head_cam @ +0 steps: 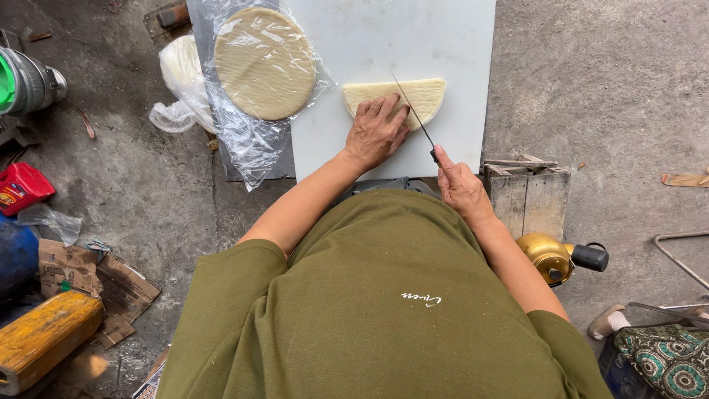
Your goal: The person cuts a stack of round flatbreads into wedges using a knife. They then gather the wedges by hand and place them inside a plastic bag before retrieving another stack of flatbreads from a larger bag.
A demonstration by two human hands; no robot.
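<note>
A half-round stack of pale flat dough sheets lies on a white cutting board. My left hand presses flat on the stack's left part, fingers spread. My right hand grips the dark handle of a thin knife, whose blade lies slanted across the stack, tip pointing away. A full round stack of the same dough rests on clear plastic wrap at the board's left edge.
A wooden crate stands at the board's right corner, a brass kettle beside it. On the concrete floor to the left: a white bag, red container, cardboard, yellow block, metal can.
</note>
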